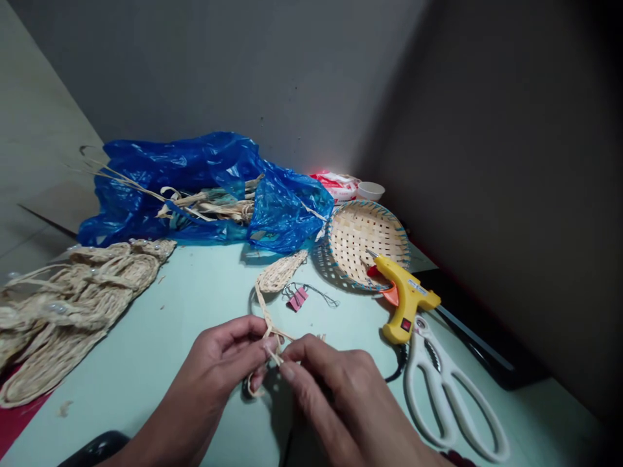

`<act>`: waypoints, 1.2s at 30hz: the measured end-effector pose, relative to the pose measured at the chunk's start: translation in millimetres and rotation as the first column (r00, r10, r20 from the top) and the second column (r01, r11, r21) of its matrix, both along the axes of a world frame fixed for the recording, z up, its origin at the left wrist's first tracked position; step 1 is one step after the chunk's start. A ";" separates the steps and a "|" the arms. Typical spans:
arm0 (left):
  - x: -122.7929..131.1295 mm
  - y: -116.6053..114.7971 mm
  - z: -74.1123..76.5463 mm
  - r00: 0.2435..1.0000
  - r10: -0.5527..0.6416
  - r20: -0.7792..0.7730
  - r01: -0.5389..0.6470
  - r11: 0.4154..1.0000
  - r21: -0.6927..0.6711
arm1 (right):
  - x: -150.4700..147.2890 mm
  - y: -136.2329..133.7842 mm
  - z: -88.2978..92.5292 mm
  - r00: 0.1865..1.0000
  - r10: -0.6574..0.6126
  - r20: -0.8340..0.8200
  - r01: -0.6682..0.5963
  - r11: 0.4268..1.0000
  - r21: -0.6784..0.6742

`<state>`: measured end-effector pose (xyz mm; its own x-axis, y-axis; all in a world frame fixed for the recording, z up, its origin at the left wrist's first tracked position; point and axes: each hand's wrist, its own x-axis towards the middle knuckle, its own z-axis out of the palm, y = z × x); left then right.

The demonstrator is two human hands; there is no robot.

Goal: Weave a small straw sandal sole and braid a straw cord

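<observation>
My left hand (221,363) and my right hand (335,389) meet near the table's front edge, both pinching a thin strand of pale straw braid (272,337). The braid runs up from my fingers to a small flat woven oval piece (281,272) lying on the pale green table (195,305). A loose end of the braid curls below my left fingers. A pink binder clip (297,299) with a dark thread lies just right of the braid.
A yellow glue gun (405,298) leans on a round woven basket tray (363,243). White scissors (448,389) lie at the right. A blue plastic bag (204,191) of straw sits at the back. Woven straw pieces (68,305) pile at the left.
</observation>
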<state>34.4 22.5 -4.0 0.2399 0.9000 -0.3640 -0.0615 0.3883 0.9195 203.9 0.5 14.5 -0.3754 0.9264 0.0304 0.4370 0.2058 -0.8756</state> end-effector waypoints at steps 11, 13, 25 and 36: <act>2.9 -3.5 3.6 0.994 -0.061 -0.088 0.065 0.997 0.041 | -3.6 0.9 -5.7 0.982 -0.136 0.130 0.135 0.991 0.016; 2.3 -3.8 3.1 0.998 -0.042 -0.049 0.044 0.998 0.040 | -3.1 0.7 -5.6 0.975 -0.139 0.173 0.136 0.990 0.031; 6.4 -4.0 -4.1 0.971 0.081 0.224 -0.061 0.993 -0.097 | -0.2 4.0 -15.2 0.960 -0.192 0.206 0.153 0.970 0.190; 8.9 -6.6 -8.4 0.989 0.012 0.146 -0.012 1.000 -0.007 | -1.9 3.8 -18.0 0.989 -0.127 0.082 0.106 0.969 0.224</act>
